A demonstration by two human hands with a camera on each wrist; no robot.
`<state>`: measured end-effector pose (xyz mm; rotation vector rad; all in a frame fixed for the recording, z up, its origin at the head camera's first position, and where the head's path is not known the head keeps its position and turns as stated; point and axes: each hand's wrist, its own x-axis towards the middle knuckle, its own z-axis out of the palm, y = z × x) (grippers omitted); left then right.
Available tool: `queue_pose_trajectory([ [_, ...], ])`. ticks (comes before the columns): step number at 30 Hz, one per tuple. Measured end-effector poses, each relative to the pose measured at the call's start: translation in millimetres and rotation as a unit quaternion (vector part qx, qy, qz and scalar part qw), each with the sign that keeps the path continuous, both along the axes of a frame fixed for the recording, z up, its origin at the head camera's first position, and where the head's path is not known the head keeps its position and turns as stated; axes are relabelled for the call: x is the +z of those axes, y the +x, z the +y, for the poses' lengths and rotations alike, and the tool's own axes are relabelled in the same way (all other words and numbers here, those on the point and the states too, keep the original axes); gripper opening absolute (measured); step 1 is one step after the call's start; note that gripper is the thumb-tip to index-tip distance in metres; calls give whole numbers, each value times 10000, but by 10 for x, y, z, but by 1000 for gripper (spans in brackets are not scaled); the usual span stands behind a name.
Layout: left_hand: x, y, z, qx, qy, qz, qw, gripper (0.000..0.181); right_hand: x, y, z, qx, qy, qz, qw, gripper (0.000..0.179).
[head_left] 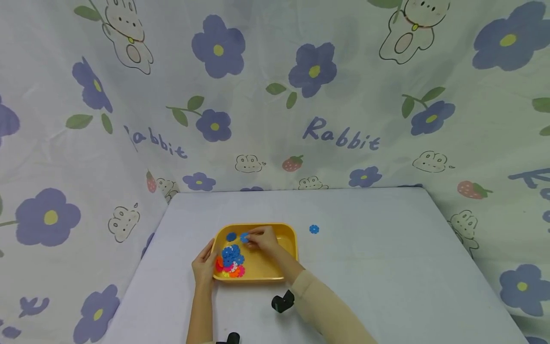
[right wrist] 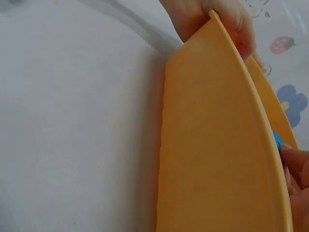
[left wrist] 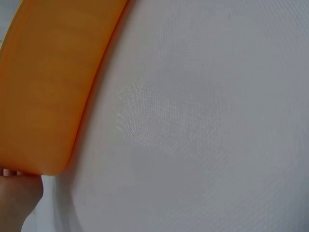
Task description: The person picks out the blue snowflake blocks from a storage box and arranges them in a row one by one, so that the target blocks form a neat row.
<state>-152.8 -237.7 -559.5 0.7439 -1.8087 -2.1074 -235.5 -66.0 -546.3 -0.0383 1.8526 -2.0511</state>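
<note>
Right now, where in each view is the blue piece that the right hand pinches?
Head: the blue piece is left of centre, in the right hand.
Left wrist: not in this picture.
Right wrist: the blue piece is near the right edge, just below mid-height.
Shared landmark: the yellow tray, in all three views.

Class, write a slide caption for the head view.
The left hand holds the side of a yellow tray while the right hand pinches a blue piece.

Flower-shaped discs [head_left: 232, 256] heaped at the left of the yellow tray [head_left: 264, 268] overlap, too small to count. Left-wrist view: frame edge crops the left hand [left wrist: 18, 197]. Right-wrist view: right hand [right wrist: 300, 181] cropped; near wall hides the heap.
</note>
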Motion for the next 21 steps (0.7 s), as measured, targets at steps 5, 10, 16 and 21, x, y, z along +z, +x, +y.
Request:
queue_pose_trajectory([
  [5, 2, -4, 5, 22, -7, 4, 10000, 44, 73, -7, 102, -136, -159, 54, 9998, 23],
  [10, -2, 10, 7, 13, -42, 108, 9999, 45, 139, 0, 211, -101, -474, 148, 9987, 25],
  [16, -1, 15, -3, -12, 27, -20, 10000, 45, 226, 20, 365, -55, -380, 421, 9984, 30],
  [21, 5, 8, -4, -72, 0, -85, 9999, 45, 340, 40, 507, -97, -506, 501, 9974, 33],
])
